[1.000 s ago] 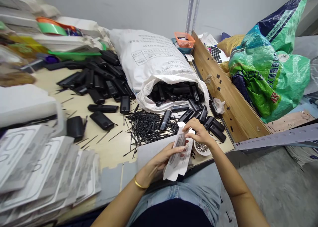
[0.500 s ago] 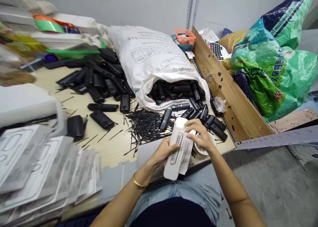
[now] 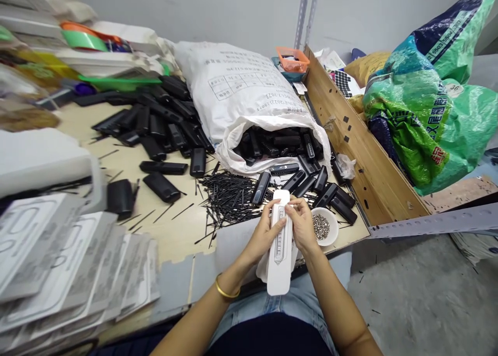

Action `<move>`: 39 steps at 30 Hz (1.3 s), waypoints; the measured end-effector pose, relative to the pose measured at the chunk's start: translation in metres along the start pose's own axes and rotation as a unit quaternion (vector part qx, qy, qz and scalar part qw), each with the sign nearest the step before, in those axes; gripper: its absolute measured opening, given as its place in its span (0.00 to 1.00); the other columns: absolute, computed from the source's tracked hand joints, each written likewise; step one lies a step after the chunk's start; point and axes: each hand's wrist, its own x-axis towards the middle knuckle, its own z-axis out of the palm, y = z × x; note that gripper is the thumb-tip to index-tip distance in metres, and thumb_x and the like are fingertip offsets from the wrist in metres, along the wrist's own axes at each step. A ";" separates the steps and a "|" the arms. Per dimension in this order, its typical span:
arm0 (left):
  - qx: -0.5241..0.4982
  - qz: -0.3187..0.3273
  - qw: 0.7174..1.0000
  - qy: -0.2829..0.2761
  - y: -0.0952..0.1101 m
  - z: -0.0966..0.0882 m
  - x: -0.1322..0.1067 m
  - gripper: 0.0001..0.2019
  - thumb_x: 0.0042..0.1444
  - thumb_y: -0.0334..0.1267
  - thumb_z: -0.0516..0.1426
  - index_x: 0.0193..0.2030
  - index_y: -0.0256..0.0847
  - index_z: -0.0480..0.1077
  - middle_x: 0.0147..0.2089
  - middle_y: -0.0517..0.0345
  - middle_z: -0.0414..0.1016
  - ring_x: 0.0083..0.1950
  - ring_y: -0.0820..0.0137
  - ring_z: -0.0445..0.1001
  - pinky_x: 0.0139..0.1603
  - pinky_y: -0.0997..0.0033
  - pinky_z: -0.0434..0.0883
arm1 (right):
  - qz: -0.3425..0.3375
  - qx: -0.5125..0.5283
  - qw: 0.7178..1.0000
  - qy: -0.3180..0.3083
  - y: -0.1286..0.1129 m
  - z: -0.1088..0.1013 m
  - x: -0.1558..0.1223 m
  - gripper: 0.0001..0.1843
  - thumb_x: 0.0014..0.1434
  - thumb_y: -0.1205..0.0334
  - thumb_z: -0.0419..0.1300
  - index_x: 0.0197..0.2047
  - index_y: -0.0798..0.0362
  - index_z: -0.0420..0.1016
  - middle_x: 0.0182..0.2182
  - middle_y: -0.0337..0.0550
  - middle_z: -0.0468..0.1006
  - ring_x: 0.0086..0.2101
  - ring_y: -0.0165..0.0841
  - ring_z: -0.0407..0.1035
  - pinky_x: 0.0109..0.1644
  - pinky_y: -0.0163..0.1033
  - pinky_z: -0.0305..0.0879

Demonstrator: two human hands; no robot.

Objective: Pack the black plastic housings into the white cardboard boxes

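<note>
Left of the bowl (image 3: 333,233), my left hand (image 3: 260,238) and nearer right hand (image 3: 304,225) pinch the white carton (image 3: 279,280), long axis running toward me

The carton (image 3: 279,275) is smooth, matt white card; the casings (image 3: 161,187), black plastic; the right-hand bag (image 3: 426,122), glossy plastic; the board (image 3: 369,164), grained wood.

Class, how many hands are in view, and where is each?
2: the left hand grips the printed white carton from its left side; the right hand holds its upper right edge. No others show.
</note>
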 end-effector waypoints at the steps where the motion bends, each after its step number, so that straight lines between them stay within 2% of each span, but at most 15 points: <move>1: -0.009 -0.005 1.000 0.005 0.000 0.000 0.000 0.35 0.55 0.45 0.57 0.66 0.44 0.44 0.57 0.47 0.69 0.53 0.62 0.71 0.52 0.63 0.69 | -0.022 -0.008 1.000 0.015 0.001 0.001 -0.001 0.10 0.52 0.59 0.62 0.37 0.50 0.65 0.39 0.39 0.71 0.37 0.30 0.68 0.43 0.37 0.66; 4: -0.038 -0.066 0.997 0.010 0.001 -0.002 -0.001 0.48 0.56 0.47 0.56 0.68 0.48 0.22 0.52 0.47 0.73 0.45 0.62 0.76 0.45 0.57 0.72 | -0.082 -0.057 0.994 0.033 0.002 0.003 -0.003 0.09 0.54 0.60 0.60 0.39 0.50 0.66 0.35 0.37 0.70 0.38 0.29 0.66 0.46 0.36 0.63; 6: -0.031 -0.088 0.996 -0.004 0.001 -0.004 -0.002 0.51 0.56 0.47 0.57 0.67 0.46 0.16 0.49 0.48 0.75 0.41 0.61 0.77 0.43 0.55 0.72 | -0.077 -0.062 0.995 0.017 0.003 0.002 -0.001 0.06 0.56 0.58 0.59 0.33 0.51 0.66 0.31 0.36 0.68 0.34 0.29 0.64 0.43 0.35 0.62; 11: 0.090 -0.006 0.996 -0.005 0.000 -0.008 -0.006 0.50 0.54 0.44 0.59 0.70 0.41 0.23 0.54 0.47 0.72 0.55 0.62 0.70 0.60 0.56 0.61 | 0.006 -0.053 0.999 -0.007 0.002 0.000 0.016 0.11 0.52 0.53 0.62 0.33 0.52 0.69 0.30 0.36 0.72 0.31 0.29 0.65 0.37 0.34 0.63; 16: 0.057 -0.049 0.997 -0.015 0.001 -0.011 -0.005 0.50 0.56 0.45 0.56 0.68 0.42 0.18 0.49 0.48 0.76 0.45 0.62 0.75 0.48 0.57 0.70 | -0.005 -0.093 0.995 -0.030 0.002 -0.001 0.002 0.14 0.58 0.51 0.57 0.31 0.53 0.72 0.34 0.42 0.77 0.37 0.33 0.70 0.45 0.39 0.65; 20: 0.025 -0.050 0.998 -0.006 -0.008 -0.016 0.001 0.44 0.60 0.48 0.51 0.69 0.43 0.22 0.45 0.49 0.76 0.41 0.64 0.76 0.43 0.60 0.72 | -0.028 -0.116 0.993 -0.009 0.011 -0.012 -0.011 0.12 0.56 0.53 0.59 0.38 0.51 0.72 0.41 0.43 0.76 0.43 0.34 0.69 0.49 0.40 0.64; 22: 0.055 0.011 0.998 0.005 -0.018 -0.022 0.002 0.38 0.62 0.48 0.48 0.70 0.44 0.27 0.47 0.47 0.75 0.42 0.64 0.76 0.44 0.59 0.72 | -0.010 -0.100 0.994 0.048 0.017 -0.015 -0.005 0.14 0.55 0.52 0.60 0.42 0.50 0.69 0.38 0.41 0.75 0.39 0.33 0.69 0.45 0.39 0.65; 24: 0.130 0.144 0.981 0.012 -0.027 -0.030 0.000 0.36 0.59 0.47 0.52 0.70 0.46 0.39 0.54 0.44 0.70 0.51 0.61 0.73 0.52 0.54 0.69 | 0.009 -0.075 0.992 0.101 0.023 -0.009 0.007 0.16 0.57 0.49 0.56 0.43 0.50 0.66 0.35 0.39 0.73 0.34 0.31 0.68 0.40 0.37 0.66; 26: 0.218 0.290 0.931 0.041 -0.031 -0.041 -0.005 0.33 0.53 0.45 0.59 0.64 0.46 0.53 0.61 0.42 0.64 0.62 0.56 0.64 0.62 0.47 0.59 | 0.017 -0.113 0.991 0.065 0.029 0.007 0.020 0.15 0.60 0.49 0.51 0.42 0.51 0.66 0.33 0.39 0.72 0.32 0.31 0.67 0.38 0.37 0.66; 28: 0.269 0.360 0.886 0.110 -0.026 -0.053 -0.010 0.31 0.48 0.44 0.62 0.59 0.43 0.60 0.61 0.43 0.63 0.65 0.54 0.59 0.65 0.44 0.52 | -0.010 -0.253 0.967 -0.029 0.037 0.033 0.031 0.15 0.60 0.50 0.50 0.41 0.52 0.67 0.36 0.43 0.73 0.37 0.34 0.68 0.43 0.40 0.65; 30: 0.282 0.314 0.884 0.201 -0.016 -0.064 -0.014 0.31 0.48 0.44 0.62 0.58 0.40 0.59 0.57 0.43 0.68 0.59 0.56 0.67 0.61 0.48 0.60 | -0.056 -0.438 0.894 -0.068 0.046 0.059 0.042 0.17 0.58 0.52 0.55 0.46 0.53 0.68 0.43 0.50 0.73 0.46 0.41 0.65 0.52 0.46 0.60; 32: 0.304 0.197 0.894 0.262 -0.007 -0.072 -0.015 0.33 0.48 0.47 0.61 0.59 0.37 0.57 0.51 0.44 0.71 0.51 0.59 0.73 0.53 0.55 0.69 | -0.078 -0.577 0.812 -0.042 0.055 0.078 0.056 0.23 0.56 0.56 0.58 0.54 0.56 0.65 0.49 0.58 0.69 0.51 0.46 0.61 0.56 0.53 0.54; 34: 0.345 0.106 0.893 0.269 -0.004 -0.077 -0.014 0.34 0.48 0.50 0.61 0.59 0.37 0.58 0.50 0.44 0.73 0.49 0.58 0.74 0.49 0.57 0.70 | -0.066 -0.624 0.778 -0.033 0.060 0.080 0.075 0.26 0.56 0.63 0.57 0.58 0.58 0.62 0.50 0.62 0.67 0.52 0.47 0.62 0.56 0.54 0.54; 36: 0.388 0.062 0.886 0.245 -0.005 -0.082 -0.011 0.33 0.49 0.51 0.60 0.59 0.37 0.59 0.52 0.43 0.72 0.51 0.56 0.72 0.50 0.56 0.69 | -0.052 -0.592 0.803 -0.052 0.056 0.065 0.096 0.28 0.54 0.67 0.58 0.58 0.58 0.62 0.51 0.61 0.67 0.51 0.44 0.63 0.55 0.49 0.57; 39: 0.431 0.033 0.877 0.210 -0.009 -0.091 -0.007 0.32 0.50 0.50 0.59 0.60 0.40 0.60 0.54 0.44 0.71 0.53 0.55 0.71 0.51 0.57 0.68 | -0.049 -0.445 0.889 -0.094 0.026 0.019 0.116 0.22 0.53 0.65 0.59 0.52 0.57 0.68 0.48 0.52 0.72 0.49 0.39 0.66 0.54 0.45 0.59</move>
